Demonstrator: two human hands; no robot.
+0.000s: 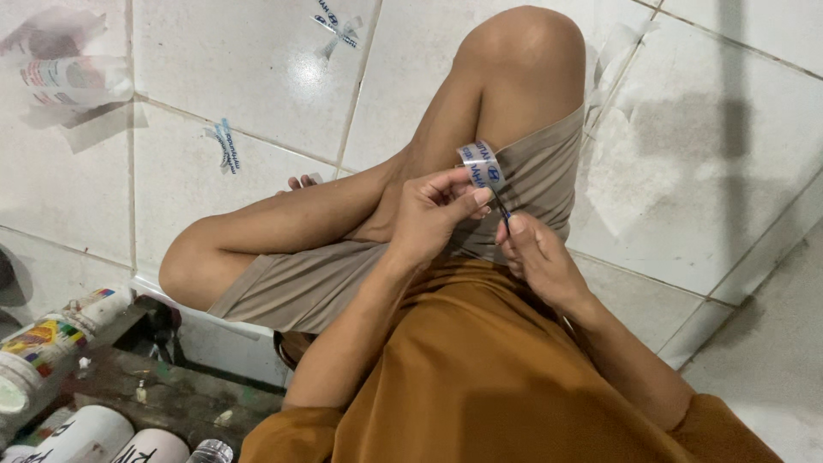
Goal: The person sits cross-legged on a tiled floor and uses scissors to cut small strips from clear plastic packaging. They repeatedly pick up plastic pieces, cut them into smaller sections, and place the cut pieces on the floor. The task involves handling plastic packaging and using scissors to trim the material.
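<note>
Between the two hands, over the lap: a short strip of clear plastic tape with blue printing [482, 165], curled at its upper end and narrowing downward. Left hand [433, 214] clenched on the strip, thumb and forefinger pinching it near the top, other fingers folded beneath. Right hand [538, 257] just below and to the right of that grip, fingertips [508, 230] closed around the thin lower end of the same strip, touching it; whether pinched tight or merely guided, cannot tell. Strip held in the air, clear of the floor, stretched from one grip to the other.

Directly behind the grips: beige cloth shorts [343, 274] on crossed bare legs, one knee [523, 43] raised above, the other [184, 270] out to the left. Below the grips: a loose mustard-brown fabric garment [480, 377] covering the torso and both upper arms.

Well apart from the grips, up and left on the glossy white tiled floor [249, 60]: two crumpled scraps of similar clear tape with blue print [225, 144] [336, 23]. Far left: a translucent plastic wrapper [69, 81] lying flat on the tiles. Down at the lower left: white plastic bottles with colourful labels [39, 351], lying on a dark, stained surface [163, 394], near several white cylindrical containers [94, 433].
</note>
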